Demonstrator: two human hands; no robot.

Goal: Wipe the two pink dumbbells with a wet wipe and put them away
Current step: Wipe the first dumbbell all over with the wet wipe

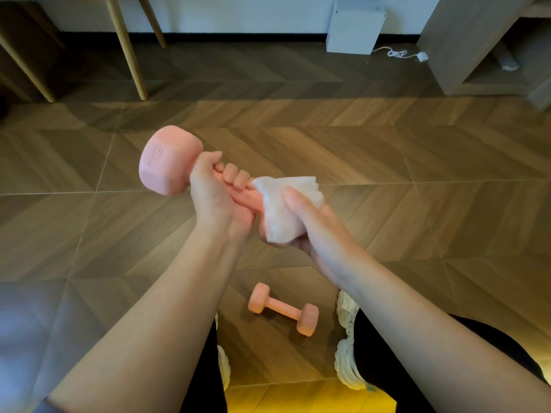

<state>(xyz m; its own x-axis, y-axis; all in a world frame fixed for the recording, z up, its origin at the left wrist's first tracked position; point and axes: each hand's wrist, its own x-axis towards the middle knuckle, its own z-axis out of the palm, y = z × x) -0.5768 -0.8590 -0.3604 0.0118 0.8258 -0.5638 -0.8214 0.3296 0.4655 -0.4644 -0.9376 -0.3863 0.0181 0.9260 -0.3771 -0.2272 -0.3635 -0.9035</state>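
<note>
My left hand [216,192] grips the handle of a pink dumbbell [167,160], held up above the floor with one head pointing up and to the left. The dumbbell's other head is hidden under a white wet wipe [287,208]. My right hand [313,228] wraps that wipe around the lower head, thumb pressed on top. A second pink dumbbell [283,309] lies on the wooden floor between my feet, below both hands.
My white shoes [347,338] and black trouser legs stand on either side of the floor dumbbell. Wooden furniture legs [128,49] rise at the back left. A white box [354,26] with a cable sits by the wall, and a grey shelf unit [483,46] stands at the back right.
</note>
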